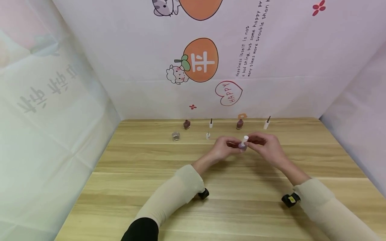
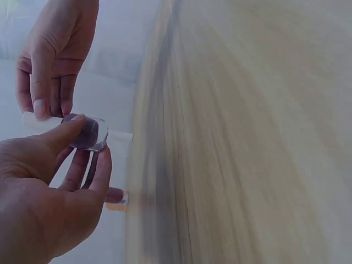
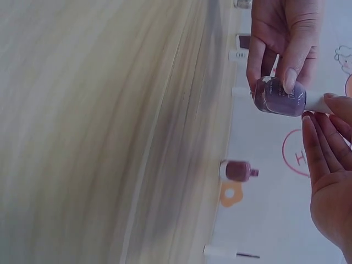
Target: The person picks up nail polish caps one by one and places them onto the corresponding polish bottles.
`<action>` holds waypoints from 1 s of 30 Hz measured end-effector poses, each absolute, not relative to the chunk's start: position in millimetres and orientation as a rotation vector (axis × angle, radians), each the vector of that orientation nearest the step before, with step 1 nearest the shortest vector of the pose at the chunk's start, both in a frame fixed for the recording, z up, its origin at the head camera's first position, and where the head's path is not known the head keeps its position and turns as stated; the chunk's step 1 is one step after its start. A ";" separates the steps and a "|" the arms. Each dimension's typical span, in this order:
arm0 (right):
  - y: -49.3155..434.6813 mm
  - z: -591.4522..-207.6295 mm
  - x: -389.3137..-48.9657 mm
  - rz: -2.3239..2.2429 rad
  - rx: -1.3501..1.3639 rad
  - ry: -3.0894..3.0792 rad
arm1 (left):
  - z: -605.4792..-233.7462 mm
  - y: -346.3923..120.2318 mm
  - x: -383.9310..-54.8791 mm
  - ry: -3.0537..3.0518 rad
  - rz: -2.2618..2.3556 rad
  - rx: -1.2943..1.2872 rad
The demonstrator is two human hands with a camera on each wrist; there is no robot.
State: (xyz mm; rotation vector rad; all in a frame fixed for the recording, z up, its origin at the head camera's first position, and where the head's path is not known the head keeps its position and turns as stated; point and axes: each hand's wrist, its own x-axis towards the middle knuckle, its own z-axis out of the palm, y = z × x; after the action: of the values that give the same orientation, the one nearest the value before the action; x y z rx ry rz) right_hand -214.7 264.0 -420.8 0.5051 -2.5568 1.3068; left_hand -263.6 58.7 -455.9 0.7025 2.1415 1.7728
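Observation:
A small purple nail polish bottle (image 3: pixel 278 98) is held between the thumb and fingers of my left hand (image 1: pixel 222 148), above the wooden table. Its white cap (image 1: pixel 245 138) sits at the bottle's neck, and my right hand (image 1: pixel 267 149) pinches that cap between thumb and fingers. In the right wrist view the bottle lies sideways across the picture, with printed lettering on its front. Through the left wrist view, clear glass shows at the base of the bottle, and my left thumb covers part of its side.
Behind my hands stand two uncapped dark bottles (image 1: pixel 187 125) (image 1: pixel 239 124) and a clear bottle (image 1: pixel 176 136). White brush caps (image 1: pixel 210 124) (image 1: pixel 208 136) (image 1: pixel 266 124) stand among them, two with dark brushes upward. A printed cloth (image 1: pixel 144 97) rises along the table's back edge.

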 end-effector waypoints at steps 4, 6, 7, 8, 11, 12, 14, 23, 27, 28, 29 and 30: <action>278.0 -421.9 -213.4 1.287 0.468 -2.541 | -455.9 77.0 -267.0 2.137 1.767 0.748; 284.1 -422.4 -212.4 1.280 0.461 -2.537 | -455.5 85.1 -267.6 2.136 1.770 0.778; 286.8 -422.7 -211.9 1.279 0.460 -2.539 | -455.3 88.5 -267.7 2.136 1.771 0.788; 289.3 -423.0 -211.4 1.282 0.459 -2.539 | -455.4 91.8 -267.9 2.137 1.775 0.800; 296.9 -424.0 -210.0 1.280 0.441 -2.541 | -456.5 100.9 -269.1 2.133 1.771 0.808; 299.8 -424.2 -209.8 1.273 0.433 -2.540 | -457.0 104.0 -269.9 2.129 1.769 0.803; 305.6 -424.2 -209.8 1.263 0.413 -2.527 | -457.5 111.0 -271.9 2.118 1.768 0.789; 328.7 -426.3 -220.7 1.241 0.339 -2.477 | -460.4 146.2 -285.2 2.124 1.785 0.737; 338.4 -431.9 -229.9 1.224 0.302 -2.486 | -462.8 160.2 -290.6 2.146 1.805 0.707; 340.4 -433.4 -232.4 1.223 0.303 -2.485 | -464.0 163.4 -292.0 2.157 1.805 0.695; 341.7 -434.9 -234.7 1.236 0.298 -2.477 | -465.4 166.3 -293.0 2.168 1.806 0.679; 342.9 -436.3 -236.8 1.243 0.300 -2.473 | -466.8 169.0 -294.1 2.182 1.807 0.656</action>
State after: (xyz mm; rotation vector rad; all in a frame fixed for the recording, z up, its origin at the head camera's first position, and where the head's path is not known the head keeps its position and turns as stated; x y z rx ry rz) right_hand -236.8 342.9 -436.3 0.2995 -2.4727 1.2428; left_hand -294.1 169.0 -466.8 0.6555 2.1816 1.8072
